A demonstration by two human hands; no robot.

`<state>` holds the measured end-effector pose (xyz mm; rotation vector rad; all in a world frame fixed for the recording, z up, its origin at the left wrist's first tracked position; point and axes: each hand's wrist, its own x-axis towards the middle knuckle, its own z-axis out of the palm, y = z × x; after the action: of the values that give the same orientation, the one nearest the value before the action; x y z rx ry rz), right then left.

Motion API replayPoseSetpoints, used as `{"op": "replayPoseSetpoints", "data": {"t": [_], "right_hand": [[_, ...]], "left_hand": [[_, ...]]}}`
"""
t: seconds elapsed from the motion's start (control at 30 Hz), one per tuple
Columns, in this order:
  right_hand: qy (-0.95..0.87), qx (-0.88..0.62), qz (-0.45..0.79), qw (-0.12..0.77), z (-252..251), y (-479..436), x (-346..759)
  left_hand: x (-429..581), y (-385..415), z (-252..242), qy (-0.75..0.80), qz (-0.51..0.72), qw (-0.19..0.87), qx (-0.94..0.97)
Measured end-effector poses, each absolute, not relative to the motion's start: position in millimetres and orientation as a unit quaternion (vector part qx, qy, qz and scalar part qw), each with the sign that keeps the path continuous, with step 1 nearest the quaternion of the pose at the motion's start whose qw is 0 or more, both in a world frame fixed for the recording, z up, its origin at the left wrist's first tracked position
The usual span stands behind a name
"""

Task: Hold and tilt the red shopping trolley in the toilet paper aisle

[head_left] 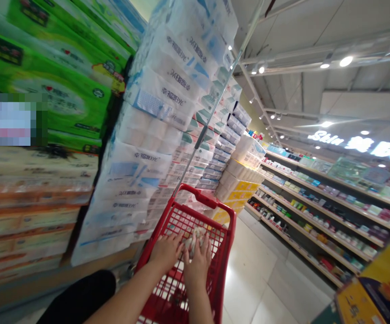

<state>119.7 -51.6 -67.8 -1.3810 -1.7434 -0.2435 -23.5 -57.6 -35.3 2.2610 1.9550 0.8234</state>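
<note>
Both my hands reach down into a red wire shopping cart (pixel 226 234) in a shop aisle. My left hand (pixel 165 252) lies over the cart's mesh with fingers spread. My right hand (pixel 198 263) is beside it, its fingers curled around a small pale crumpled bundle (pixel 195 237) that rests between the two hands. What the bundle is I cannot make out. A thin metal pole (pixel 215 103) rises from the cart's far end toward the ceiling.
Tall stacks of packed toilet paper (pixel 161 112) stand close on the left, with green packs (pixel 56 67) and orange-banded packs (pixel 26 211) nearer me. Long shelves of small goods (pixel 329 211) run along the right. Pale tiled floor (pixel 258 274) stretches ahead. A yellow box (pixel 380 288) sits at lower right.
</note>
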Motion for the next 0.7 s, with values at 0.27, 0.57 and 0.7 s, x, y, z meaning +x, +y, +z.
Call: {"op": "replayPoseSetpoints", "data": {"t": [0.27,0.57,0.7], "right_hand": [[-0.755,-0.463,-0.055,0.462,-79.6,-39.6,117.8],[-0.724,-0.483,-0.043,0.490,-80.6,-33.1,122.0],[-0.731,-0.482,-0.075,0.476,-81.2,-38.5,119.1]], "left_hand": [[-24.8,-56.7,-33.0,0.632,0.258,0.018,0.731],[-26.4,-59.9,-30.1,0.633,0.262,0.026,0.728],[-25.3,-59.2,-31.7,0.630,0.270,0.032,0.728]]}}
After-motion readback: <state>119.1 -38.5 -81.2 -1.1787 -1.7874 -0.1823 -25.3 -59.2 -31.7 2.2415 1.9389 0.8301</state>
